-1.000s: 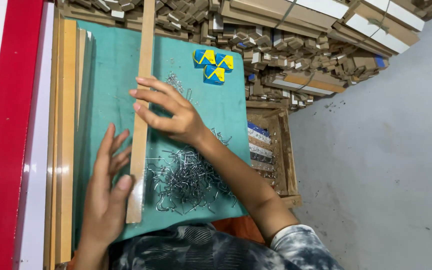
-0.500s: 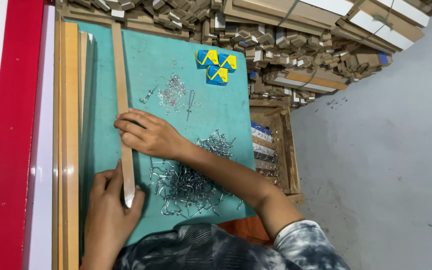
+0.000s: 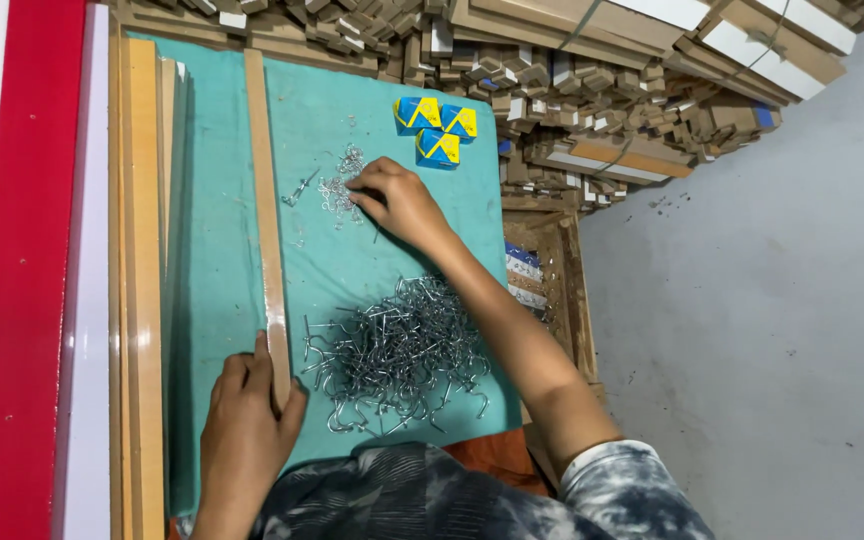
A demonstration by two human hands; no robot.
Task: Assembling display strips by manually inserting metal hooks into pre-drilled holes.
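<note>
Left hand (image 3: 244, 420) pinches the wooden strip (image 3: 266, 220) at its near end; right hand (image 3: 399, 203) – fingers pressed together – picks at small screws (image 3: 337, 188) (open teal surface (image 3: 222, 260) between).

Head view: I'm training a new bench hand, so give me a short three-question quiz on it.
1. True or false: the left hand rests on the near end of the wooden strip.
2. What does the right hand reach into?
A. the big hook pile
B. the small pile of screws
C. the blue-yellow boxes
3. Fill in: the hooks and the strip lie on a ___ mat.

Key: 1 true; 2 B; 3 green.
</note>
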